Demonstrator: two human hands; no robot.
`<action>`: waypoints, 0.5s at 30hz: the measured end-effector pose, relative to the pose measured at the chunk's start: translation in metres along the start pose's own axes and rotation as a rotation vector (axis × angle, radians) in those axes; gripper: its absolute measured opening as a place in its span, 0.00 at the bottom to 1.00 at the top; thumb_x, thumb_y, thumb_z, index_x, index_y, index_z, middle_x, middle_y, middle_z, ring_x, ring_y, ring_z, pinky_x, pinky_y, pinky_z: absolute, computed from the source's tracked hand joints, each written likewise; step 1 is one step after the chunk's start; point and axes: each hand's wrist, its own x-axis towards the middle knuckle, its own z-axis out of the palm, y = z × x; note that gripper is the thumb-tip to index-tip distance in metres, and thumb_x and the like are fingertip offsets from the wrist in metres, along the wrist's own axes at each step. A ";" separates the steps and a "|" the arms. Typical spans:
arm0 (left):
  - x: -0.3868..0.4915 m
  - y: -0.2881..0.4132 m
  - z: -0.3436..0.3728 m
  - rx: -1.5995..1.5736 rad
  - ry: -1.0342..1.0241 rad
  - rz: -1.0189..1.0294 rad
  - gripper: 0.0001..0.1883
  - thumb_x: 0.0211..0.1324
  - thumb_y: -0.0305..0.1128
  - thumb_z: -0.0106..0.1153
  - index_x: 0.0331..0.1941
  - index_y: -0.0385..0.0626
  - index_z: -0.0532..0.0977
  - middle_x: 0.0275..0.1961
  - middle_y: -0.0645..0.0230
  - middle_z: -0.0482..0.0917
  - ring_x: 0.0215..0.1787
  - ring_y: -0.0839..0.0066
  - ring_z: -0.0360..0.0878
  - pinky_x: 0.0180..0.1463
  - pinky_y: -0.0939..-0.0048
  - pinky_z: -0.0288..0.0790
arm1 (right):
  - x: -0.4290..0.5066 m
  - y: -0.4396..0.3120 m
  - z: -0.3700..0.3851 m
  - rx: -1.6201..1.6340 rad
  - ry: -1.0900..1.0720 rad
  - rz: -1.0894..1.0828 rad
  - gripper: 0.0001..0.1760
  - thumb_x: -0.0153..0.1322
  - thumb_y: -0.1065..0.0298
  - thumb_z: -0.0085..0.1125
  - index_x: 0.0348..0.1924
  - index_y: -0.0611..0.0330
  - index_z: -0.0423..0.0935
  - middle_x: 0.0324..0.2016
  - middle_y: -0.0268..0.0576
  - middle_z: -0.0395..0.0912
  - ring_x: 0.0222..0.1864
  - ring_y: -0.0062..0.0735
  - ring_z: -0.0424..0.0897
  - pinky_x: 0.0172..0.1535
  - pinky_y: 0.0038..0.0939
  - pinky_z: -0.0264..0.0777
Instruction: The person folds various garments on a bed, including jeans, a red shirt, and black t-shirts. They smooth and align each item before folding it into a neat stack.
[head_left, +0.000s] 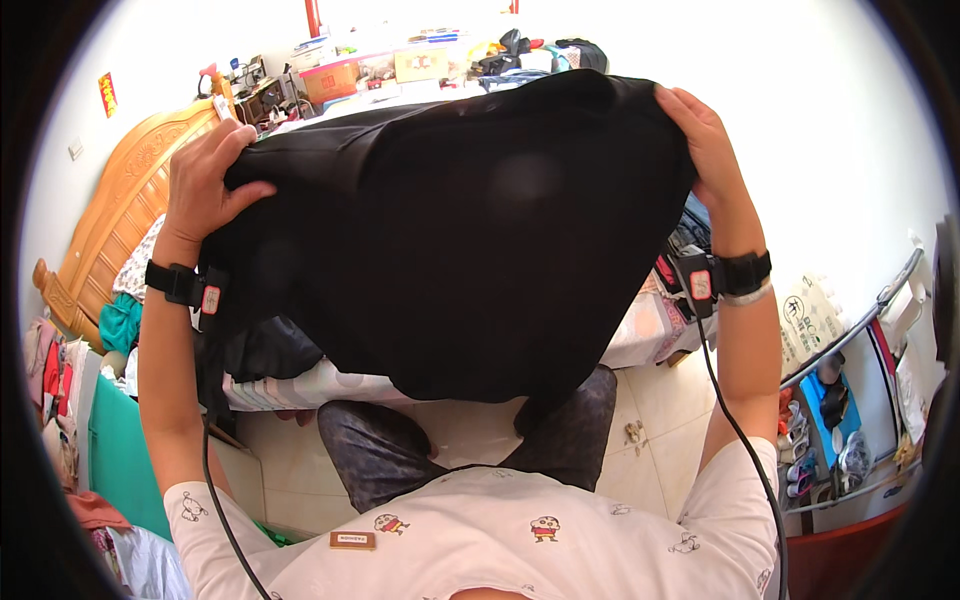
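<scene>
A large piece of black cloth, seemingly a garment, hangs spread between my two raised hands. Its upper left corner is gripped by my left hand, thumb in front of the fabric. At the upper right corner, my right hand holds the edge, with some fingers hidden behind the cloth. The lower edge drops in front of the bed and down to my knees. Both wrists wear black straps with small devices and cables.
Behind the cloth is a bed with a patterned sheet and a carved wooden headboard. Boxes, including a cardboard box, and piled clothes stand at the far side. A shoe rack is at right; a green container stands at left.
</scene>
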 end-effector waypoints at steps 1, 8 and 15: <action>-0.005 -0.001 0.008 0.023 -0.058 -0.062 0.20 0.59 0.48 0.63 0.45 0.45 0.77 0.42 0.59 0.81 0.42 0.55 0.82 0.43 0.62 0.74 | 0.002 0.002 0.005 -0.012 -0.041 0.015 0.13 0.76 0.57 0.60 0.41 0.59 0.82 0.31 0.28 0.81 0.31 0.11 0.78 0.36 0.15 0.71; -0.057 -0.042 0.075 -0.552 -0.264 -0.605 0.17 0.72 0.41 0.50 0.44 0.36 0.76 0.35 0.61 0.81 0.39 0.71 0.78 0.47 0.70 0.70 | -0.018 0.050 0.008 0.183 -0.344 0.489 0.27 0.75 0.41 0.56 0.46 0.59 0.81 0.41 0.35 0.83 0.43 0.21 0.81 0.49 0.24 0.74; -0.115 -0.031 0.148 -1.108 -0.172 -0.950 0.20 0.73 0.41 0.51 0.55 0.36 0.77 0.51 0.74 0.81 0.52 0.83 0.75 0.60 0.81 0.63 | -0.047 0.121 0.031 0.116 -0.608 0.520 0.09 0.72 0.68 0.65 0.43 0.62 0.83 0.36 0.29 0.83 0.38 0.15 0.79 0.47 0.19 0.72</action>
